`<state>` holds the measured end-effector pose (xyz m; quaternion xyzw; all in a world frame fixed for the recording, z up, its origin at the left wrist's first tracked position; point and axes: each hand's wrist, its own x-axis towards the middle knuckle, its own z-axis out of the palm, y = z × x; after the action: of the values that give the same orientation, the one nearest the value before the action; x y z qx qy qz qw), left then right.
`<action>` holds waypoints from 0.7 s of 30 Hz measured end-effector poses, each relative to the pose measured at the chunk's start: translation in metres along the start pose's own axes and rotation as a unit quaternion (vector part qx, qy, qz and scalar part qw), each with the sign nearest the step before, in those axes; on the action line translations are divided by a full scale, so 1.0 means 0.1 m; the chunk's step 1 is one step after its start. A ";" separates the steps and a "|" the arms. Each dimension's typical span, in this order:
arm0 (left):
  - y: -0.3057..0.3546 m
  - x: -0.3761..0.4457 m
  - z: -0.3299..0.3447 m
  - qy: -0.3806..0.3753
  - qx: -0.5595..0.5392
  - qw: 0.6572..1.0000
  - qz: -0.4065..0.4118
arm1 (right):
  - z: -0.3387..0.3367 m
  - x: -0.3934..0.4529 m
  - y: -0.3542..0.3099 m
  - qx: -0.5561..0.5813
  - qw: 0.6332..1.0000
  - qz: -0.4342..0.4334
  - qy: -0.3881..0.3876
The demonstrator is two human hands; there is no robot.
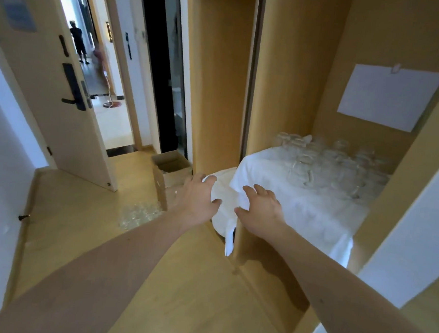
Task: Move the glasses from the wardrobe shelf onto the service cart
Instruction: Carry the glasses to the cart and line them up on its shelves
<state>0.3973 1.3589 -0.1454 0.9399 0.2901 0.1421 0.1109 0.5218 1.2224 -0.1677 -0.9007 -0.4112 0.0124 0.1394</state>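
The person's left hand (199, 199) curls its fingers round the rim of a white, rounded cloth-covered thing (223, 206), and just beside it the right hand (261, 209) rests spread, fingers relaxed, on the front corner of the white cloth (303, 200) that drapes the wardrobe shelf (270, 271). Beyond the right hand, well back on that cloth, the glasses (330, 165) stand crowded together against the wardrobe's rear wall under a white sheet of paper (389, 97). Past the left hand an open cardboard box (170, 170) sits on the wooden floor (76, 207) near a scatter of something glittering (140, 213), with the open door (49, 71) further off.
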 end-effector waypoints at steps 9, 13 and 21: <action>0.52 1.55 0.43 -0.003 -0.024 0.998 0.062 | -0.11 1.22 0.80 0.003 0.999 0.044 0.031; 0.78 2.10 0.58 -0.014 -0.019 0.996 0.088 | -0.22 1.67 1.12 -0.002 0.997 0.062 0.033; 1.04 2.94 0.83 -0.024 -0.036 0.989 0.142 | -0.30 2.26 1.58 -0.006 0.993 0.111 0.045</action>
<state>0.7110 1.4346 -0.1330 0.9701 0.1461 0.1438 0.1299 0.7921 1.2846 -0.1593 -0.9413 -0.3018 -0.0152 0.1506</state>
